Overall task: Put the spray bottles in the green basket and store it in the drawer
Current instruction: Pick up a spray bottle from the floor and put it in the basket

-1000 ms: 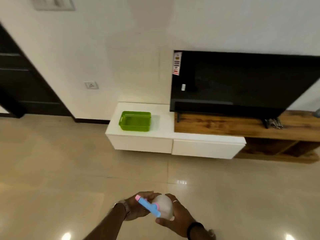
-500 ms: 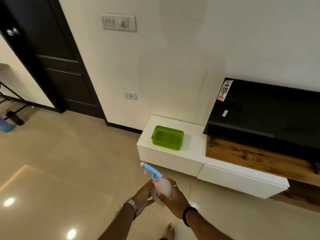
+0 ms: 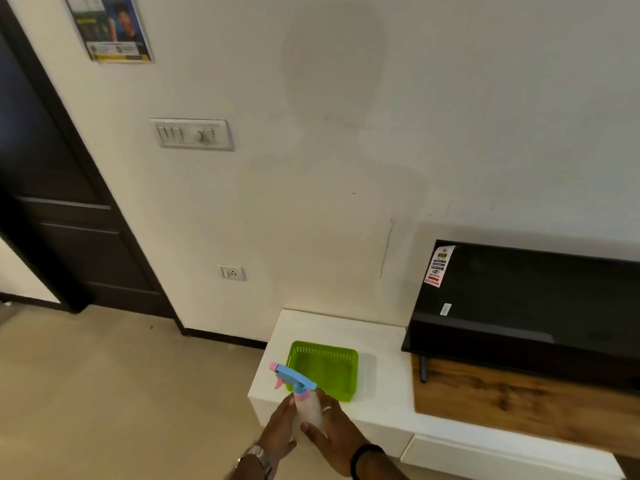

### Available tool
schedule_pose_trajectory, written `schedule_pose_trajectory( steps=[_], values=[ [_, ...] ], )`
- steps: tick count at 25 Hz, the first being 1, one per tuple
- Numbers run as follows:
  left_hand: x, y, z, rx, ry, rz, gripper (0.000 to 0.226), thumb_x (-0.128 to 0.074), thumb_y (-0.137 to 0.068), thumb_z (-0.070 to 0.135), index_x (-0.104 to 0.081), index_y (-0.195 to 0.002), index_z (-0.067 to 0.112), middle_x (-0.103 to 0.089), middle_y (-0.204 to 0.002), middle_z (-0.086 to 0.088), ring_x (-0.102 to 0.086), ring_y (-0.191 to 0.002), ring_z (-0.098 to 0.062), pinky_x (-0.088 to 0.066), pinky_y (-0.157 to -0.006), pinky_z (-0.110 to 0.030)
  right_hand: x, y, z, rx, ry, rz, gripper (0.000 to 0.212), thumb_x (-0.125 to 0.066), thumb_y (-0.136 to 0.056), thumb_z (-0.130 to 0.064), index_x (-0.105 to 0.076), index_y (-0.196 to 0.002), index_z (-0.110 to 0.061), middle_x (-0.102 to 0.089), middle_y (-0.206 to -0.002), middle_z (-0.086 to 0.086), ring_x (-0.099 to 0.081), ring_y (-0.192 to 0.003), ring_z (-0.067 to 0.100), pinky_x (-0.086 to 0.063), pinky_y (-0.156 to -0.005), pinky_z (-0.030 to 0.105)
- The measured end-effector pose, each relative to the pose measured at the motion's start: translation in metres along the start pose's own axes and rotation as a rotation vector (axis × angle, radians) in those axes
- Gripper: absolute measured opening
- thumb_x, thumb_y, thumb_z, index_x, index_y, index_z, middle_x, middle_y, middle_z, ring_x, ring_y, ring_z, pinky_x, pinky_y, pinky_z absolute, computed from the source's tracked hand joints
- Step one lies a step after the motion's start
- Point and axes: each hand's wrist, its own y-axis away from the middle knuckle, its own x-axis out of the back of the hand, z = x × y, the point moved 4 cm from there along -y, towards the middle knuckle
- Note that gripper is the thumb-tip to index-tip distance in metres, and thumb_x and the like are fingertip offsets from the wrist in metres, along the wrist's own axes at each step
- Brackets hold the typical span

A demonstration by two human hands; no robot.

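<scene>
I hold one spray bottle (image 3: 306, 408) upright between both hands; it has a whitish body and a blue and pink trigger head pointing left. My left hand (image 3: 278, 431) wraps its left side and my right hand (image 3: 334, 433) its right side. The bottle is just in front of the green basket (image 3: 323, 370), which stands empty on the white cabinet top (image 3: 384, 386). Two white drawer fronts (image 3: 485, 457) below the top look closed. No other spray bottle is in view.
A black TV (image 3: 533, 306) stands on a wooden shelf (image 3: 519, 407) to the right of the basket. A dark door (image 3: 62, 202) is at the left. Beige tiled floor (image 3: 121, 393) lies to the left of the cabinet.
I have moved closer to the cabinet. The bottle has risen and now sits right at the basket's near edge, still held by both hands.
</scene>
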Motion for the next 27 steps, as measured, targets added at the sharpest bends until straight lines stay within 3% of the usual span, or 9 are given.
schedule_pose_trajectory(
  steps=[5, 11, 15, 17, 19, 21, 23, 25, 27],
  values=[
    [-0.007, -0.076, 0.042, -0.089, -0.021, -0.031, 0.024, -0.042, -0.105, 0.016, -0.064, -0.108, 0.022, -0.071, -0.098, -0.001, -0.065, -0.088, -0.015, -0.05, -0.064, -0.025, 0.02, -0.069, 0.013, -0.043, 0.045, 0.039, 0.078, -0.052, -0.099, -0.048, -0.017, -0.159, -0.012, -0.025, -0.161, 0.004, -0.032, -0.147, 0.019, -0.026, -0.121, 0.028],
    [0.0, -0.181, 0.062, -0.119, -0.266, -0.054, 0.033, -0.04, -0.106, 0.019, -0.061, -0.132, 0.017, -0.068, -0.121, -0.006, -0.062, -0.113, -0.022, -0.048, -0.1, -0.036, 0.023, -0.16, 0.038, -0.177, -0.091, 0.098, 0.073, -0.059, -0.096, -0.05, -0.028, -0.154, -0.018, -0.036, -0.151, 0.0, -0.043, -0.139, 0.015, -0.035, -0.111, 0.022],
    [0.02, -0.246, 0.071, -0.041, -0.338, -0.015, 0.026, -0.044, -0.104, 0.025, -0.069, -0.105, 0.022, -0.065, -0.093, -0.006, -0.055, -0.078, -0.015, -0.04, -0.077, -0.028, 0.018, -0.227, 0.054, -0.279, -0.16, 0.071, 0.066, -0.062, -0.098, -0.032, -0.031, -0.154, -0.018, -0.037, -0.153, 0.0, -0.041, -0.141, 0.017, -0.033, -0.115, 0.023],
    [0.031, -0.278, 0.075, 0.03, -0.336, -0.039, 0.025, -0.044, -0.103, 0.021, -0.069, -0.106, 0.019, -0.055, -0.085, -0.015, -0.05, -0.079, -0.019, -0.037, -0.077, -0.03, 0.013, -0.256, 0.063, -0.307, -0.188, 0.061, 0.065, -0.063, -0.098, -0.026, -0.031, -0.154, -0.018, -0.034, -0.157, 0.001, -0.038, -0.144, 0.02, -0.031, -0.118, 0.028],
    [0.04, -0.313, 0.075, 0.111, -0.281, -0.043, 0.027, -0.042, -0.103, 0.015, -0.066, -0.116, 0.014, -0.056, -0.092, -0.015, -0.054, -0.093, -0.025, -0.043, -0.086, -0.035, 0.003, -0.286, 0.081, -0.342, -0.197, 0.075, 0.064, -0.064, -0.097, -0.025, -0.034, -0.153, -0.018, -0.038, -0.156, 0.003, -0.04, -0.143, 0.021, -0.033, -0.116, 0.026],
    [0.048, -0.343, 0.068, 0.191, -0.254, -0.036, 0.027, -0.041, -0.102, 0.013, -0.066, -0.11, 0.018, -0.062, -0.105, -0.009, -0.058, -0.107, -0.029, -0.045, -0.102, -0.042, -0.013, -0.311, 0.101, -0.399, -0.237, 0.113, 0.062, -0.068, -0.095, -0.027, -0.04, -0.15, -0.019, -0.045, -0.15, 0.004, -0.046, -0.137, 0.023, -0.038, -0.111, 0.027],
    [0.052, -0.373, 0.053, 0.254, -0.268, -0.041, 0.029, -0.04, -0.101, 0.016, -0.067, -0.112, 0.014, -0.064, -0.113, -0.021, -0.058, -0.106, -0.03, -0.045, -0.1, -0.04, -0.034, -0.333, 0.127, -0.459, -0.298, 0.157, 0.059, -0.072, -0.091, -0.031, -0.047, -0.143, -0.024, -0.052, -0.143, 0.005, -0.051, -0.132, 0.024, -0.044, -0.108, 0.034],
    [0.051, -0.395, 0.039, 0.27, -0.32, -0.005, 0.037, -0.04, -0.102, 0.019, -0.061, -0.131, 0.011, -0.059, -0.132, -0.028, -0.059, -0.117, -0.038, -0.047, -0.102, -0.042, -0.05, -0.347, 0.149, -0.498, -0.343, 0.199, 0.059, -0.074, -0.089, -0.033, -0.049, -0.141, -0.027, -0.055, -0.141, 0.001, -0.053, -0.13, 0.022, -0.047, -0.107, 0.039],
    [0.053, -0.415, 0.025, 0.239, -0.398, 0.034, 0.042, -0.039, -0.103, 0.022, -0.052, -0.143, 0.018, -0.062, -0.134, -0.014, -0.061, -0.116, -0.032, -0.05, -0.093, -0.038, -0.07, -0.361, 0.173, -0.507, -0.381, 0.224, 0.063, -0.077, -0.087, -0.032, -0.05, -0.143, -0.025, -0.057, -0.14, -0.006, -0.054, -0.129, 0.017, -0.049, -0.107, 0.041]
  ],
)
